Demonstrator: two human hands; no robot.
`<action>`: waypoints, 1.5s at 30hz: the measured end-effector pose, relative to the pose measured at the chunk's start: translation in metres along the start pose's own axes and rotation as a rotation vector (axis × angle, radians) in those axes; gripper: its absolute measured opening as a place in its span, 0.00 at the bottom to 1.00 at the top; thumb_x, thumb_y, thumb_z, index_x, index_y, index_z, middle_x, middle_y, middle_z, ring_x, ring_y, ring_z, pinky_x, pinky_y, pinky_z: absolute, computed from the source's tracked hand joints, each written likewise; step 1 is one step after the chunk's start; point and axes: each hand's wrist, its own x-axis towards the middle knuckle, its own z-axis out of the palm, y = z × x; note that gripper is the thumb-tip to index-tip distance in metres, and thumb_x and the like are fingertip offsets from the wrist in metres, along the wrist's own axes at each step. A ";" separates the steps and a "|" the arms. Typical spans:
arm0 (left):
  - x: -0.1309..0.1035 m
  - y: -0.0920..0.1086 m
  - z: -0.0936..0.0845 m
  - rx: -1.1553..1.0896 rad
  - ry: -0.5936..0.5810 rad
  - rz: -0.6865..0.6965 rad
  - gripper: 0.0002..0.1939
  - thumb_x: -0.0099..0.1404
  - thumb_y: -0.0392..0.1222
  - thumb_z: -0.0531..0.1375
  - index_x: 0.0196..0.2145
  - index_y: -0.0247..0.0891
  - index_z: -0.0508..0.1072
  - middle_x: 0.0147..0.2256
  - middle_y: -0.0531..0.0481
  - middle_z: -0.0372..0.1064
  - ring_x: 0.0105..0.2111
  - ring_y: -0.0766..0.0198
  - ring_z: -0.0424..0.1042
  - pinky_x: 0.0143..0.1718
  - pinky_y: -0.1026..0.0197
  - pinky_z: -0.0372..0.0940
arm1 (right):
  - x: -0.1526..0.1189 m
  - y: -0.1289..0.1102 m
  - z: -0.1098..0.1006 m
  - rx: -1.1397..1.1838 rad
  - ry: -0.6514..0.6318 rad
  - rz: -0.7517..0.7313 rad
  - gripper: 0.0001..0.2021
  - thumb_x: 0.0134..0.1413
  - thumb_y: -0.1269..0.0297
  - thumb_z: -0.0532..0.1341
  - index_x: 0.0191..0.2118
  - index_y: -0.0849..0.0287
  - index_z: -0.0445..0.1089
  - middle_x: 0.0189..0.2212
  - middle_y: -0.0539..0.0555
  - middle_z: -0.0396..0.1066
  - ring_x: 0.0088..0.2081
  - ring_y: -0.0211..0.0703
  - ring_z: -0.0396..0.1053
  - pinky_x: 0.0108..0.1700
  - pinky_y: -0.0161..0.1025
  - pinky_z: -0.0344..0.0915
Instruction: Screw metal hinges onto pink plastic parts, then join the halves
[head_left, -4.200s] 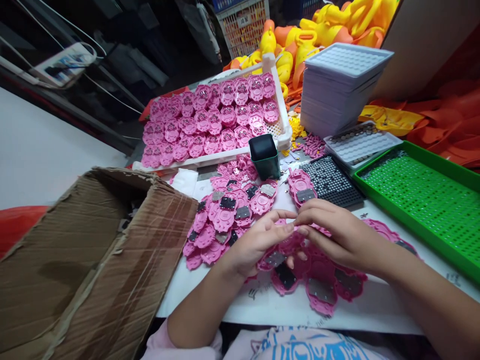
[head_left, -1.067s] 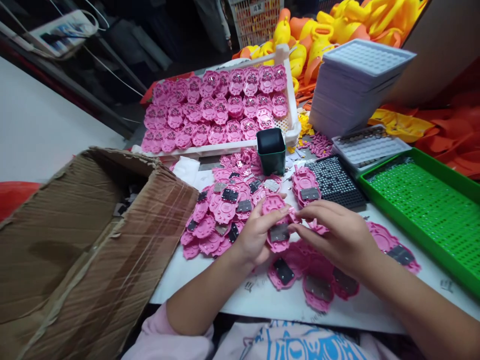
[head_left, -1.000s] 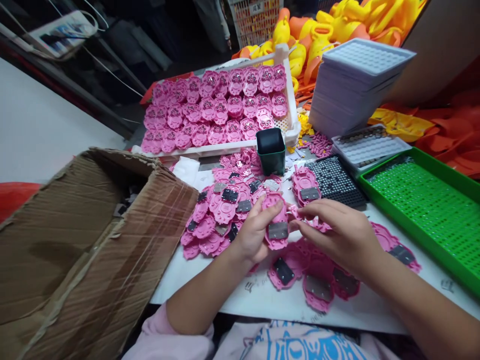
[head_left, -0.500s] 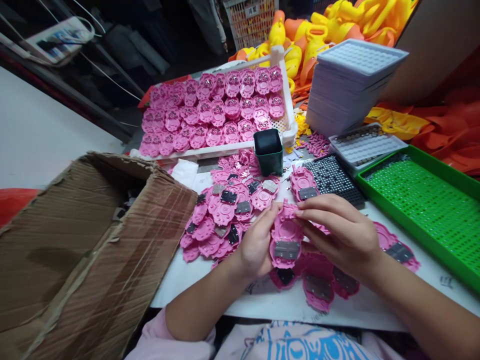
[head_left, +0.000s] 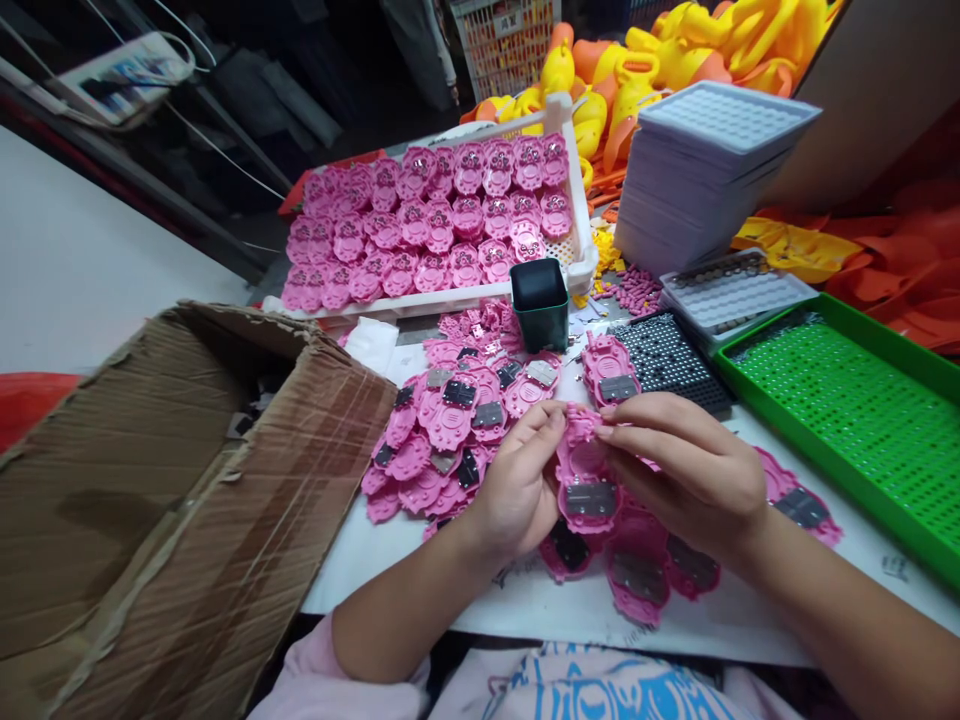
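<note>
Between my hands is a pink plastic shell (head_left: 587,465) with a grey metal plate near its lower end. My left hand (head_left: 521,485) is closed on its left side, thumb and finger at the upper edge. The fingertips of my right hand (head_left: 686,465) pinch its upper right end; any small part there is too hidden to make out. Left of my hands lies a heap of similar pink shells (head_left: 446,425) with black or grey plates. Another pink shell (head_left: 609,365) lies just beyond my right fingers, and more pink shells (head_left: 636,580) lie beneath my hands.
A white crate (head_left: 581,215) of stacked pink shells stands behind a dark green cup (head_left: 540,310). At right are a black perforated tray (head_left: 667,360), a green tray (head_left: 847,420) and stacked white trays (head_left: 705,170). An open cardboard box (head_left: 247,520) stands at left.
The held shell has shifted slightly right and up, and my left thumb has moved to its upper edge. My right hand stays at the upper end.
</note>
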 end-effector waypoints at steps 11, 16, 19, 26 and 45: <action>-0.002 -0.003 -0.001 0.076 -0.039 0.018 0.11 0.57 0.42 0.65 0.28 0.36 0.67 0.23 0.57 0.65 0.23 0.73 0.63 0.27 0.70 0.59 | -0.004 0.006 0.003 -0.100 0.019 -0.137 0.11 0.50 0.78 0.62 0.42 0.64 0.69 0.37 0.60 0.74 0.39 0.45 0.71 0.42 0.47 0.71; -0.002 -0.004 -0.009 0.353 -0.019 0.182 0.14 0.59 0.47 0.63 0.26 0.35 0.67 0.21 0.58 0.59 0.20 0.75 0.55 0.25 0.70 0.55 | -0.005 0.002 0.002 -0.127 0.050 -0.115 0.14 0.48 0.77 0.64 0.43 0.64 0.69 0.37 0.60 0.75 0.39 0.47 0.70 0.41 0.48 0.72; -0.003 -0.005 -0.015 0.500 -0.017 0.270 0.14 0.61 0.50 0.61 0.28 0.35 0.68 0.22 0.57 0.58 0.21 0.74 0.54 0.24 0.70 0.54 | -0.003 -0.001 0.003 -0.149 0.081 -0.094 0.15 0.46 0.77 0.65 0.42 0.64 0.69 0.34 0.60 0.75 0.37 0.47 0.71 0.40 0.47 0.72; -0.004 -0.007 -0.019 0.513 -0.028 0.246 0.15 0.63 0.51 0.58 0.28 0.37 0.66 0.23 0.57 0.57 0.21 0.73 0.54 0.25 0.69 0.54 | -0.002 -0.005 0.003 -0.198 0.050 -0.090 0.13 0.45 0.75 0.67 0.39 0.64 0.69 0.35 0.61 0.75 0.37 0.50 0.70 0.37 0.49 0.71; -0.007 0.006 -0.008 0.202 -0.038 0.051 0.17 0.52 0.47 0.67 0.29 0.36 0.63 0.20 0.56 0.67 0.15 0.72 0.65 0.17 0.71 0.61 | 0.009 -0.007 -0.004 0.271 -0.007 0.076 0.05 0.52 0.74 0.61 0.37 0.63 0.70 0.33 0.58 0.74 0.37 0.41 0.71 0.42 0.42 0.69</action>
